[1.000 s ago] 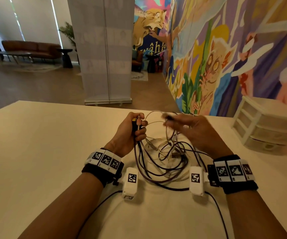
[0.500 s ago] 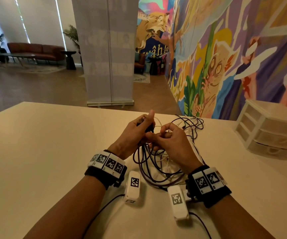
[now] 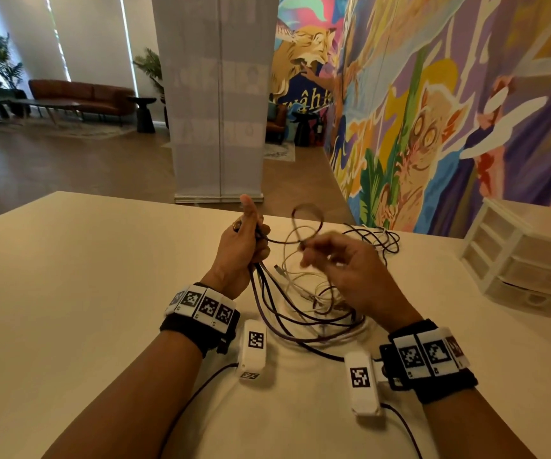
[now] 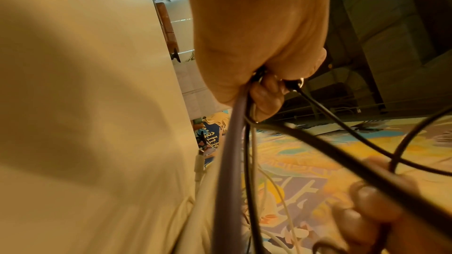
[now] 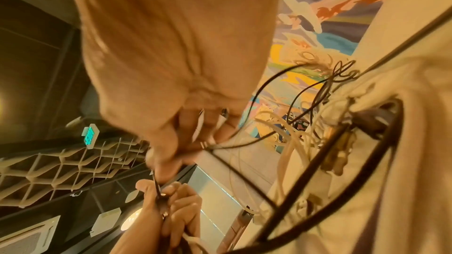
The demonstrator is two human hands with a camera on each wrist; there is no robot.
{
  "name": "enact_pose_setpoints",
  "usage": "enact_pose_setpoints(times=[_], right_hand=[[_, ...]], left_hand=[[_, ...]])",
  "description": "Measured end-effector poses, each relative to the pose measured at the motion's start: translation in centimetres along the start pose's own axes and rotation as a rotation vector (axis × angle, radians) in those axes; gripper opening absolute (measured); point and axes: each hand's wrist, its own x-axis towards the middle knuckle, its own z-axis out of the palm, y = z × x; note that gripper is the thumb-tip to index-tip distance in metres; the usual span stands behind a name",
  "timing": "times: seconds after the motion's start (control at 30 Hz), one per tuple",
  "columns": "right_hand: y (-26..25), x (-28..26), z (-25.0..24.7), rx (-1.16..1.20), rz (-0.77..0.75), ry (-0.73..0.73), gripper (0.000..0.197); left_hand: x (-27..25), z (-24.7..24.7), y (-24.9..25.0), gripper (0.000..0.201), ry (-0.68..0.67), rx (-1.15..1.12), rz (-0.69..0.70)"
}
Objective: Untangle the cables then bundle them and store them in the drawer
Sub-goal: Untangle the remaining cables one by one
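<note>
A tangle of dark and white cables lies on the pale table between my hands. My left hand grips several dark cable strands in a fist above the table, thumb pointing up. My right hand is raised beside it and blurred; its fingertips pinch a dark cable that forms a loop in the air between the hands. More cable trails off behind toward the wall. The white drawer unit stands at the table's right edge with its drawers closed.
Two white tagged sensor boxes with leads hang by my wrists near the cable pile. A colourful mural wall runs along the right. A white banner stand stands beyond the table's far edge.
My hands, touching half a second ago, have pulled apart. The right hand has moved right, drawing a dark cable loop out of the left hand's bunch.
</note>
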Motion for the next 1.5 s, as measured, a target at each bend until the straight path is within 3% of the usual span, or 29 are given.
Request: enact_pose_setpoints(times=[0.07,0.17,0.37,0.47,0.5,0.53,0.6,0.67,0.77,0.9,0.97,1.1,1.13,1.17,1.23,1.3,1.4,1.5], right_hand=[[-0.1,0.2,-0.1,0.019,-0.118,0.263,0.013],[-0.4,0.2,-0.2,0.026,-0.206,0.335,0.014],[-0.5,-0.1,-0.6,0.138,0.005,0.044,0.014],[-1.5,-0.8,-1.8,0.187,0.022,-0.33,0.024],[-2.0,-0.9,-2.3,0.264,-0.027,-0.353,0.034],[-2.5,-1.0,-2.9,0.383,-0.089,-0.292,0.043],[-3.0,-0.7,-4.0,0.696,-0.168,-0.013,0.047],[-2.4,0.0,-4.9,0.848,-0.113,0.278,0.045],[0.5,0.8,-4.5,0.56,0.082,0.524,0.043],[2.5,0.8,-3.8,-0.044,0.142,0.58,0.035],[2.0,0.7,-3.8,-0.145,0.158,0.467,0.029],[1.2,-0.2,-4.3,-0.191,0.18,-0.263,0.02],[0.7,-0.5,-4.9,-0.167,0.165,-0.381,0.019],[0.2,-0.8,-5.5,-0.111,0.146,-0.434,0.018],[-0.8,-1.3,-6.6,0.014,0.124,-0.407,0.019],[-1.0,-1.1,-6.9,0.069,0.088,-0.239,0.021],[-0.1,-0.4,-6.4,0.123,-0.003,0.099,0.022],[0.4,0.0,-5.6,0.277,-0.03,0.25,0.019]], left_hand=[[-0.1,0.2,0.1,0.054,-0.059,0.023,-0.026],[-0.2,0.5,0.3,0.055,-0.061,0.077,-0.03],[0.2,-0.5,-0.1,0.055,0.098,0.025,-0.04],[0.2,-0.5,-0.3,0.055,0.148,0.012,-0.032],[0.3,-0.6,-0.2,0.054,0.171,0.006,-0.031],[0.4,-0.7,-0.2,0.053,0.191,-0.007,-0.032],[0.7,-1.2,-0.1,0.052,0.218,-0.051,-0.035],[1.0,-1.5,-0.1,0.051,0.24,-0.11,-0.037],[1.2,-1.3,-0.1,0.051,0.224,-0.203,-0.036],[1.1,-1.0,0.3,0.054,0.183,-0.315,0.008],[1.0,-0.9,1.0,0.055,0.18,-0.374,0.028],[1.4,-1.3,2.5,0.055,0.181,-0.554,0.081],[1.5,-1.4,2.6,0.056,0.178,-0.583,0.084],[1.6,-1.6,2.7,0.056,0.167,-0.61,0.076],[1.5,-2.0,2.8,0.056,0.109,-0.646,0.036],[1.1,-1.8,3.3,0.055,0.022,-0.485,0.017],[-0.3,0.3,4.2,0.052,-0.12,0.043,0.01],[-2.0,2.7,4.4,0.042,-0.277,0.459,0.047]])
